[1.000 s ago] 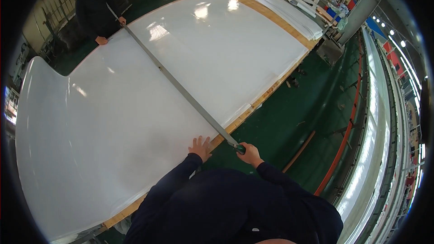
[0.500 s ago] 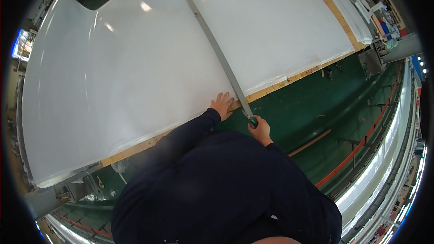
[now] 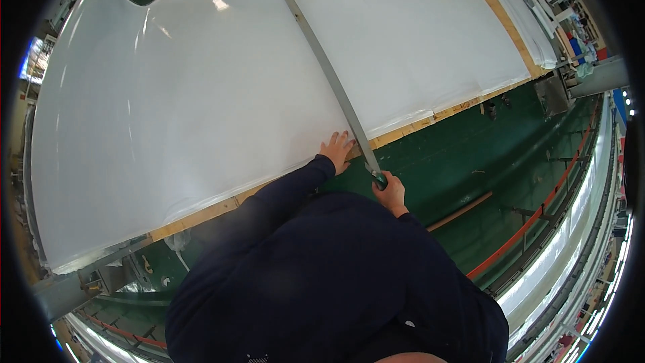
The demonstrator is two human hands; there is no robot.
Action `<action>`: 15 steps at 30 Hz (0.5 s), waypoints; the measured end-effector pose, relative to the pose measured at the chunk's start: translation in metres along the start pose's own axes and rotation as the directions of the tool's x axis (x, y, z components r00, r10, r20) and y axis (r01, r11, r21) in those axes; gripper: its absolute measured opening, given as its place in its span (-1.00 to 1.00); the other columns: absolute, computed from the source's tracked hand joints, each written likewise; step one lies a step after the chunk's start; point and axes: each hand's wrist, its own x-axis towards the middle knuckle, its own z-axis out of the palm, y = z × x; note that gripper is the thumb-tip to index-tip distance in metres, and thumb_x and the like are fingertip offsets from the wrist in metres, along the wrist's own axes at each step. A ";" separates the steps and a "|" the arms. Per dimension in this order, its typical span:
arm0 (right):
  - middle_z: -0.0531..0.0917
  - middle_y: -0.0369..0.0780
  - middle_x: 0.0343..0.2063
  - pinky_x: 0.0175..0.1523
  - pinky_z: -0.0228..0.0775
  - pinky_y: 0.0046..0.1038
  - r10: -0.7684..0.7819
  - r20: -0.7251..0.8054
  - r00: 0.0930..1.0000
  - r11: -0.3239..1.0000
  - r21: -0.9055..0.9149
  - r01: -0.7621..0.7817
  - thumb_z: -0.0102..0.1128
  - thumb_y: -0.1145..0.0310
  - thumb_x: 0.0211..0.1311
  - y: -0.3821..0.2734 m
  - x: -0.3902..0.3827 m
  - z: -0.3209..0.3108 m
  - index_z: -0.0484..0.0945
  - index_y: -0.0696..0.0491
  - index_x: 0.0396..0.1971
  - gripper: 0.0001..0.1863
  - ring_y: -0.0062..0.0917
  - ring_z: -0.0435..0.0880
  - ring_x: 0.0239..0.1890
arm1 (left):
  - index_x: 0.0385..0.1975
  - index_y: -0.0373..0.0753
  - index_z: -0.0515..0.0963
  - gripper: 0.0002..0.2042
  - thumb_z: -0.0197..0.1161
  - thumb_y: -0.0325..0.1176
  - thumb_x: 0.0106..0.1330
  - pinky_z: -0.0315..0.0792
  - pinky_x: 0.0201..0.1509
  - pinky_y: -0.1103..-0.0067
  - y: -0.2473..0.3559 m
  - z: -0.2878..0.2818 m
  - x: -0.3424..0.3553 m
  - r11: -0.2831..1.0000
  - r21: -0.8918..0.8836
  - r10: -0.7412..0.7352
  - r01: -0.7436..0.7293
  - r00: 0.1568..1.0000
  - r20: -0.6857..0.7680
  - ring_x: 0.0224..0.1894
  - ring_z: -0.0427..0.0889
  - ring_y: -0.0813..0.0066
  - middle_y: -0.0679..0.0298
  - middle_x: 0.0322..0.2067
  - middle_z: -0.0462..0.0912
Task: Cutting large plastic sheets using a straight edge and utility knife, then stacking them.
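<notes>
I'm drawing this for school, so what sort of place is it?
Probably a factory or workshop. You can tell from the big glossy white sheet spread over a long wooden-edged table, the long flat grey metal-looking bar lying across it, and the dark green smooth floor.

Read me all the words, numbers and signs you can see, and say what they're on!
None can be read.
Dark top: pale marks at the picture's bottom edge, too small to read.
White sheet: none visible.
Long metal bar: none visible.
</notes>
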 end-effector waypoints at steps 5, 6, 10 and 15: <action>0.65 -0.05 -0.36 -0.15 0.53 -0.12 -0.021 0.002 1.000 1.000 -0.008 0.021 0.41 0.20 0.04 0.001 0.004 -0.005 0.58 0.01 -0.08 -0.57 -0.09 0.67 -0.25 | 0.39 -0.05 0.25 -0.32 0.34 -0.25 0.25 0.47 0.15 -0.14 -0.002 0.002 0.005 1.000 0.023 -0.005 0.005 1.000 0.005 0.46 0.09 -0.20 0.01 0.46 0.06; 0.65 -0.05 -0.36 -0.15 0.53 -0.12 0.003 0.016 1.000 0.999 -0.032 -0.003 0.41 0.20 0.04 0.001 0.003 -0.005 0.58 0.01 -0.07 -0.57 -0.09 0.67 -0.25 | 0.38 -0.05 0.25 -0.32 0.34 -0.27 0.24 0.49 0.15 -0.09 -0.002 0.004 0.006 1.000 -0.001 0.004 -0.004 1.000 -0.019 0.45 0.11 -0.20 0.01 0.45 0.08; 0.65 -0.05 -0.36 -0.16 0.53 -0.12 0.016 0.013 1.000 0.999 -0.048 -0.015 0.39 0.20 0.05 0.002 0.004 -0.005 0.59 0.00 -0.07 -0.58 -0.08 0.67 -0.27 | 0.34 -0.11 0.30 -0.38 0.29 -0.34 0.24 0.59 0.10 0.14 -0.008 0.011 0.009 0.998 0.029 0.056 -0.054 0.995 -0.081 0.39 0.23 -0.13 0.03 0.40 0.19; 0.65 -0.05 -0.37 -0.16 0.53 -0.12 -0.009 0.005 1.000 0.999 -0.040 0.009 0.39 0.18 0.06 0.004 0.004 -0.003 0.59 -0.02 -0.06 -0.57 -0.08 0.67 -0.28 | 0.22 -0.22 0.41 -0.55 0.14 -0.40 0.30 0.67 -0.08 0.36 -0.022 0.009 0.009 0.974 0.173 0.178 -0.148 0.969 -0.171 0.22 0.42 0.13 0.12 0.28 0.37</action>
